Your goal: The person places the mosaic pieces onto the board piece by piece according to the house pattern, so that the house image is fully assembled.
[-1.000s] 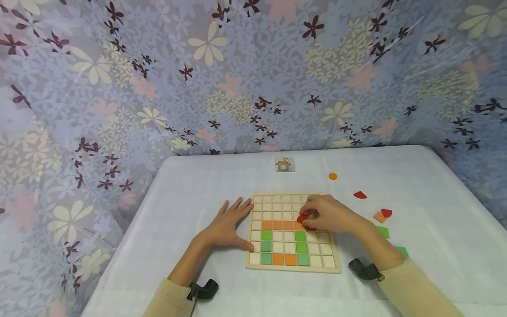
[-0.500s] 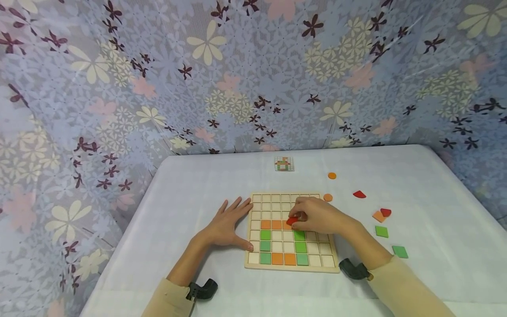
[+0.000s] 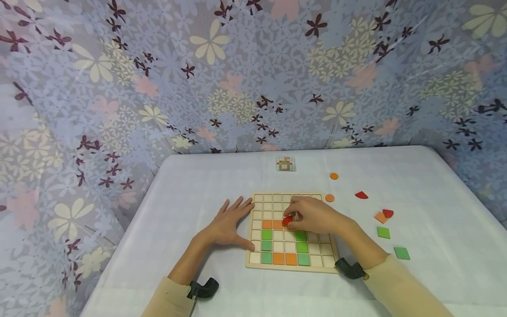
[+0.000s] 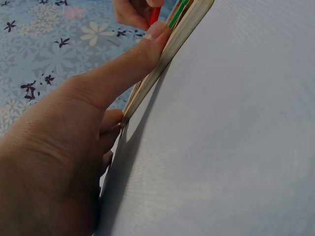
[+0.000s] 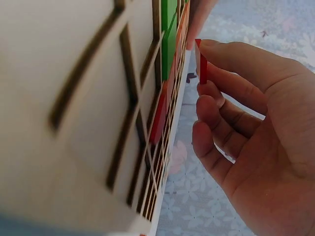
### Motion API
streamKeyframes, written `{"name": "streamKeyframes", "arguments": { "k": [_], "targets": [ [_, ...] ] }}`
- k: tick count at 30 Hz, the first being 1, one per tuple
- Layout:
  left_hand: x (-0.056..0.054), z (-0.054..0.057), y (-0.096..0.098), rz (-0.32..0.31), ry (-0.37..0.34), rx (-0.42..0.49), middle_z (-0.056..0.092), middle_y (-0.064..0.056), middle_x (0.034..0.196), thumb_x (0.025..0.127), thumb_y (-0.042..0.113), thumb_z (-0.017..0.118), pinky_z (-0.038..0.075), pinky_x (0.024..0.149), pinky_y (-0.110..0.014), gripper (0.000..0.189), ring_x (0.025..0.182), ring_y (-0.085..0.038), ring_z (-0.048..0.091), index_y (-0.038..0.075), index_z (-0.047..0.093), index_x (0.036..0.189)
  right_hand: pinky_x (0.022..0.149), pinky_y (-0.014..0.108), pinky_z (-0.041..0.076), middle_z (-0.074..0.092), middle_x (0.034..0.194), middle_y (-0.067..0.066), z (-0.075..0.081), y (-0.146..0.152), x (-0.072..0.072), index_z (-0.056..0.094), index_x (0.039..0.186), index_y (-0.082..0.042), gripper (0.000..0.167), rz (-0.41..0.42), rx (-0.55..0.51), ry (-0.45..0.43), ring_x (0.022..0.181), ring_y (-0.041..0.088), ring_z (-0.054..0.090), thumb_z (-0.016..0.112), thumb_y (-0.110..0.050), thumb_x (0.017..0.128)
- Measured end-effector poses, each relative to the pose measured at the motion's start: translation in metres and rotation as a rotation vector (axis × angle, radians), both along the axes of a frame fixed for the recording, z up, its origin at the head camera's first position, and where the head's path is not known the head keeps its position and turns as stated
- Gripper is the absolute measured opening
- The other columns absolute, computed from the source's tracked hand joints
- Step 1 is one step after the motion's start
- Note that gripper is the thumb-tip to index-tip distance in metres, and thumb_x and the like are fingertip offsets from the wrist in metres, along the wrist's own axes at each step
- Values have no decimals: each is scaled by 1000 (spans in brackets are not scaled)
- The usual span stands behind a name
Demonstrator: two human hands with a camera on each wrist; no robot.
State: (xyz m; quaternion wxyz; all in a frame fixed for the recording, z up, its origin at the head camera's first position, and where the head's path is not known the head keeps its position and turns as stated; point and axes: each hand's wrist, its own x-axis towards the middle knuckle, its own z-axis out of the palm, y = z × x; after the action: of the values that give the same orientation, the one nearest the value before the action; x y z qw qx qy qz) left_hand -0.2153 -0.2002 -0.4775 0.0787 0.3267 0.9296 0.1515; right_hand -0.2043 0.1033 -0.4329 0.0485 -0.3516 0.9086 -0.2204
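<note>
My right hand (image 3: 316, 215) pinches a red fan-shaped tile (image 3: 287, 220) between thumb and fingers, over the orange row of a wooden grid board (image 3: 293, 268). In the right wrist view this tile (image 5: 201, 61) stands on edge, apart from the board's face. Another red tile (image 5: 158, 115) lies in a board cell near the green tiles (image 5: 169, 49); the right hand hides it from the head view. My left hand (image 3: 225, 226) lies spread at the board's left side, with the thumb (image 4: 155, 37) on its edge. Orange tiles (image 3: 267, 224) and green tiles (image 3: 267, 245) fill several cells.
A small pattern card (image 3: 286, 164) lies behind the board. To the right are two orange discs (image 3: 334, 176), a red fan-shaped tile (image 3: 361, 195), another red tile (image 3: 387, 213) overlapping an orange square (image 3: 381, 217), and two green squares (image 3: 402, 253). A floral cloth (image 3: 253, 79) hangs behind the table.
My right hand has moved left along the orange row with the red tile, uncovering an orange disc beside the board. The left hand stays in place.
</note>
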Motion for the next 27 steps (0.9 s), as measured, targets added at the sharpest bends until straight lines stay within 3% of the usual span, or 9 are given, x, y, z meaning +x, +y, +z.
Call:
{"name": "streamKeyframes", "arguments": {
  "k": [12,27],
  "targets": [
    [1,1,1,9,-11,-12,11,7,160,55,86,63,-3,114,-48,127,146,-18,1,21,21,155,60,24,44,55,86,-10,1,-20,-5,75,103,-19,21,63,12,29,67,5,46,72,-31,86],
    [0,1,1,-10,2,4,14,5,160,56,85,64,-1,114,-50,126,146,-21,4,19,22,155,64,24,46,59,89,-9,4,-46,-6,75,101,-18,20,84,38,28,69,5,50,74,-30,85]
  ]
}}
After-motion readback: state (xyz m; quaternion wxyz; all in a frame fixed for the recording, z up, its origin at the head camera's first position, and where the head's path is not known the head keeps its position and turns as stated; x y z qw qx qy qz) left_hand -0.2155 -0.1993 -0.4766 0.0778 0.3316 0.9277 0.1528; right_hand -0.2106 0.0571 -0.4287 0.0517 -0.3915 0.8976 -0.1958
